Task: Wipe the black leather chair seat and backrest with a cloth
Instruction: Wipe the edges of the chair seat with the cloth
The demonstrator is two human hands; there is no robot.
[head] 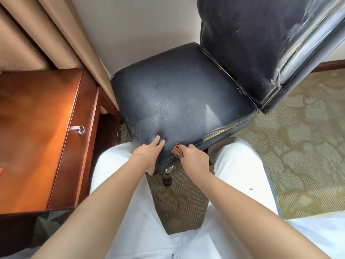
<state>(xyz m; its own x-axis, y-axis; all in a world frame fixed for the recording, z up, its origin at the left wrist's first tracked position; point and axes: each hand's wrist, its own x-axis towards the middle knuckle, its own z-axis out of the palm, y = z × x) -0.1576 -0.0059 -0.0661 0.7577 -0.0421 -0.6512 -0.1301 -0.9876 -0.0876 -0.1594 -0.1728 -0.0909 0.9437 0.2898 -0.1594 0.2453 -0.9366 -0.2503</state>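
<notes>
I see a glossy reddish wooden tabletop (37, 128) at 9 o'clock, with a metal drawer pull (80, 129) on its front, and tan pleated curtains (56, 34) at 11 o'clock crowding the seat's far-left corner. Patterned olive carpet (298, 146) lies at 3 o'clock. The chair seat (177, 101) is square, padded black leather, frayed along its front-right seam; the worn backrest (252, 43) rises at 1 o'clock. My left hand (149, 152) presses flat on the front edge, fingers extended. My right hand (194, 157) clenches a crumpled brown cloth (177, 150) against that edge.

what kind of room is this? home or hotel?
Probably a hotel room, not certain: patterned carpet, heavy tan curtains, and a glossy wooden desk with a keyed drawer beside the black leather chair.
</notes>
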